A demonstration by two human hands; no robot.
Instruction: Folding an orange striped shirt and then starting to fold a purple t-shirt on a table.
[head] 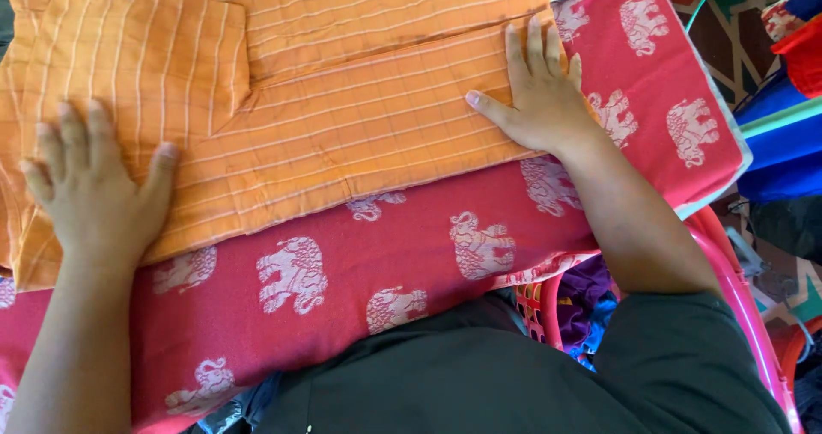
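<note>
Head view: a folded orange garment (342,117) with thin pale stripes lies flat on a red cloth (342,271) patterned with white elephants, toward the cloth's far edge. The left hand (90,186) presses flat on its near left corner, fingers spread, gripping nothing. The right hand (539,92) lies flat and open on its right edge. A pink plastic basket (745,306) sits at the near right.

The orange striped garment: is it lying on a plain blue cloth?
No, the orange striped garment lies on a red cloth patterned with pale elephants.
</note>
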